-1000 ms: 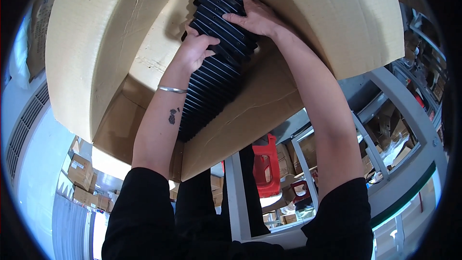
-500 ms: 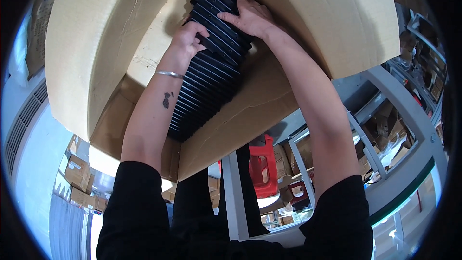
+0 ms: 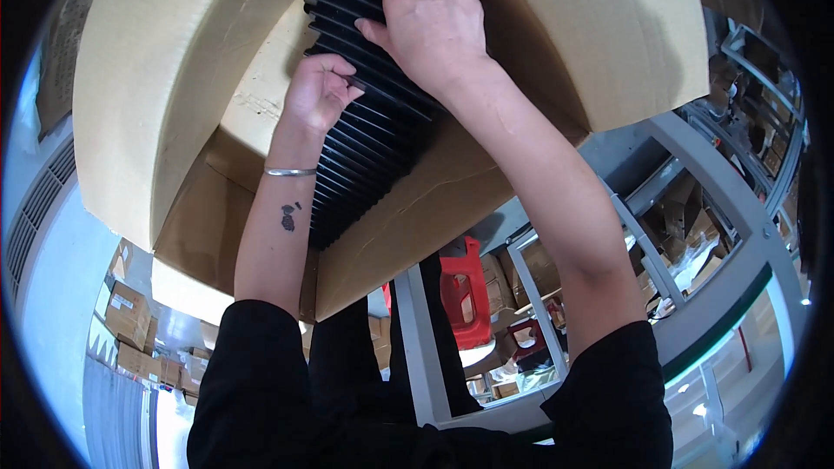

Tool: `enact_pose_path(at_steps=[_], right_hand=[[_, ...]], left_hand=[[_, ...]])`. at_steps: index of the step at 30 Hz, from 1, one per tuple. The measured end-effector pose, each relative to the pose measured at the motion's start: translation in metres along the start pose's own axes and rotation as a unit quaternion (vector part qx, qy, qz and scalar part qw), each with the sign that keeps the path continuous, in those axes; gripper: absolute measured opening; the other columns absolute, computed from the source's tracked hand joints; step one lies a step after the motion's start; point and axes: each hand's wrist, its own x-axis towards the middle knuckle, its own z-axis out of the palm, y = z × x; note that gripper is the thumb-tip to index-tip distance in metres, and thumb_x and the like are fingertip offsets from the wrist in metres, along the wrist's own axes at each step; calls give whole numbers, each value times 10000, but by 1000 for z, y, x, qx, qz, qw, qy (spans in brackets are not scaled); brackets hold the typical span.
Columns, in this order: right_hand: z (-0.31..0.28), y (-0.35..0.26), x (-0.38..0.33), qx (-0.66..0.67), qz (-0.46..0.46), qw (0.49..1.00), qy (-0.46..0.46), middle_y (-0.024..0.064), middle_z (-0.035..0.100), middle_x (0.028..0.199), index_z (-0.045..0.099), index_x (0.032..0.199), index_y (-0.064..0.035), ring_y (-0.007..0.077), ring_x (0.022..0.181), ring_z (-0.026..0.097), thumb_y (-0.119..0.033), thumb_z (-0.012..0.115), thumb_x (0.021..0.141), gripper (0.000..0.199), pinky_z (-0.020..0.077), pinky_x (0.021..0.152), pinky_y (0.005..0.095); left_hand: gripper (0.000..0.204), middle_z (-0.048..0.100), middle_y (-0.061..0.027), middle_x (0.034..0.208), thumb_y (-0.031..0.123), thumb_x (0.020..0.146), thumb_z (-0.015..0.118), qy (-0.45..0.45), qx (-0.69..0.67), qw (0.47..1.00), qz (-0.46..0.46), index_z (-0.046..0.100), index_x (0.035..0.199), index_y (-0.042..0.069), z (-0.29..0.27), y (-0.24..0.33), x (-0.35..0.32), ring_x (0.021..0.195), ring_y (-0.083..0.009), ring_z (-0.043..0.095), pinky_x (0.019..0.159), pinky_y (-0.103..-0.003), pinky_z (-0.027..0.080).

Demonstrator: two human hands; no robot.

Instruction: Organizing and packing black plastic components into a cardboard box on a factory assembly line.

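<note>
Inside a large cardboard box (image 3: pixel 417 195) lies a row of long black slotted strips (image 3: pixel 373 130), packed side by side and rising toward the far end. They look like metal or plastic bars; I cannot tell which. My left hand (image 3: pixel 320 91), a silver bangle on its wrist, is closed, with thumb and fingertips pinching the edge of one black strip. My right hand (image 3: pixel 434 30) lies over the far strips, its fingers stretched out and apart, the tips reaching past their far right side. The undersides of the strips are hidden.
Box flaps (image 3: pixel 630 35) stand up on both sides. A grey metal frame (image 3: pixel 721 174) runs at the right, and a red plastic stool (image 3: pixel 466 295) stands below the box. Small cartons (image 3: pixel 130 313) lie at the lower left, beside a pale vented panel (image 3: pixel 43 208).
My right hand has come nearer and its fingers have spread flatter over the strips. My left hand has shifted slightly left and down. The upper strips appear higher in view.
</note>
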Motion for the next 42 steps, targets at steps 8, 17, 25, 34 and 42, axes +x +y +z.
enact_pose_path(at_steps=[8,17,25,34,42], right_hand=[[-37,-32,-28,-93,-36,983,156,268,468,1178,381,1184,-102,499,912,551,-287,736,660,659,537,609,455],[-198,-73,-112,-92,-52,948,299,272,422,1231,399,1230,-143,517,972,500,-269,712,642,678,505,707,516],[-328,-92,-292,-123,43,883,450,267,430,1236,466,1178,-171,521,979,499,-208,563,740,450,503,723,511],[-293,-52,-523,-107,292,894,323,209,313,1359,437,1254,-216,505,1128,395,-293,690,681,631,441,855,516],[-196,-17,-614,-75,294,883,357,196,388,1328,517,1195,-209,481,1093,453,-308,703,629,604,471,818,485]], left_hand=[[173,624,-63,811,11,694,481,3,-44,998,45,590,826,40,22,-22,-35,727,-194,592,663,-331,497],[383,622,-72,887,-83,640,488,-58,-3,979,194,583,992,34,129,23,-152,795,-190,607,674,-293,513],[304,598,-105,984,-101,663,483,-165,114,965,166,586,945,-53,228,-6,-311,892,-213,576,753,-323,478],[543,552,-83,1115,-133,645,489,-304,210,928,-33,486,1163,30,257,-217,-379,1037,-214,546,865,-349,479],[562,542,-71,1120,-137,634,461,-244,209,941,-108,489,1164,50,176,-335,-371,1019,-212,534,873,-320,452]])
